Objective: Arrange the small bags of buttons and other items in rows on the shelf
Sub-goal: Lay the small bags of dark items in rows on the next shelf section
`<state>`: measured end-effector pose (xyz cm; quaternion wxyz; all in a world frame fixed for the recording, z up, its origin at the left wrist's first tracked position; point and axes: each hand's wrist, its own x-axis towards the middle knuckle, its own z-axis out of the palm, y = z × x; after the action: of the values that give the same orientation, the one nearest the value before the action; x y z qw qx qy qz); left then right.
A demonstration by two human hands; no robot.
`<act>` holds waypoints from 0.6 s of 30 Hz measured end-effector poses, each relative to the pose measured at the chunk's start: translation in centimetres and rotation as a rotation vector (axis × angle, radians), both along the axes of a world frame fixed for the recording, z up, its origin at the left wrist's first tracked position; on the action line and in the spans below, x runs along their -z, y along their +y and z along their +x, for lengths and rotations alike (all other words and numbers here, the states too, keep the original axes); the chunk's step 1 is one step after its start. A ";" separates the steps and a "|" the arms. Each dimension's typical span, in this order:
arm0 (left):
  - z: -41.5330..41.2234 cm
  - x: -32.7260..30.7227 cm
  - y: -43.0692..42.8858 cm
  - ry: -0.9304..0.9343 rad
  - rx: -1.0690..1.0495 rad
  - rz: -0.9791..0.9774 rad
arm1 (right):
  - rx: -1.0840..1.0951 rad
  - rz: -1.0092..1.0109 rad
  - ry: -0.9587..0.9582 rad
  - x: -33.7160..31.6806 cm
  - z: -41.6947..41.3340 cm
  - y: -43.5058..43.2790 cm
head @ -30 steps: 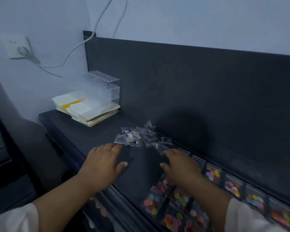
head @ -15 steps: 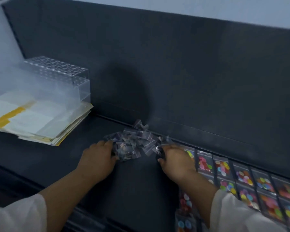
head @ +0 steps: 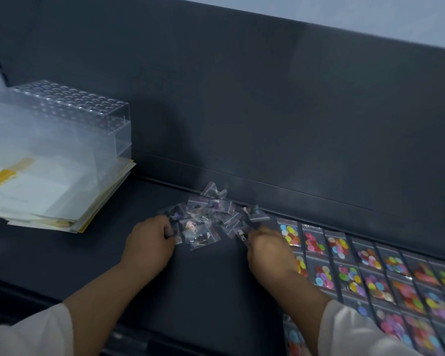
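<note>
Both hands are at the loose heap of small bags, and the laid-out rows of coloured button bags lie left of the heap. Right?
No. The head view shows the left hand and right hand at the heap of small bags, but the rows of button bags lie to its right, not left.

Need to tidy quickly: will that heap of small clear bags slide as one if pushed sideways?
Probably not: the small bags lie loose and crumpled, so they'd likely scatter. Glossy plastic on the smooth shelf probably slips easily.
</note>
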<state>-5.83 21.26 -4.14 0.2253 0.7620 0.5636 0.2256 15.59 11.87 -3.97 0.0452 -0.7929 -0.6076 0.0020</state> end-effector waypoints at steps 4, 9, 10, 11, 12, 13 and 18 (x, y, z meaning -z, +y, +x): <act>0.2 -0.8 0.0 -0.275 -0.056 -0.168 | 0.072 0.127 0.138 -0.1 0.2 0.1; 1.4 -2.2 -1.0 -0.694 -0.081 -0.515 | 0.166 0.065 0.199 -0.2 0.7 1.6; 1.6 -2.4 -1.2 -0.746 -0.098 -0.603 | 0.175 0.040 0.183 -0.1 0.7 1.8; 1.8 -2.5 -1.3 -0.779 -0.122 -0.682 | 0.189 0.013 0.160 0.0 0.7 2.0; 1.9 -2.5 -1.5 -0.804 -0.143 -0.748 | 0.204 -0.009 0.139 0.1 0.6 2.1; 1.9 -2.5 -1.6 -0.828 -0.156 -0.806 | 0.222 -0.025 0.128 0.3 0.5 2.3; 1.9 -3.1 -2.5 -0.922 -0.080 -0.966 | 0.306 -0.017 0.284 -0.1 -0.2 2.1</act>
<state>-3.96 18.72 -1.02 0.7505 0.3796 0.4751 0.2589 15.42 13.97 -3.89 0.1233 -0.8680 -0.4678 0.1120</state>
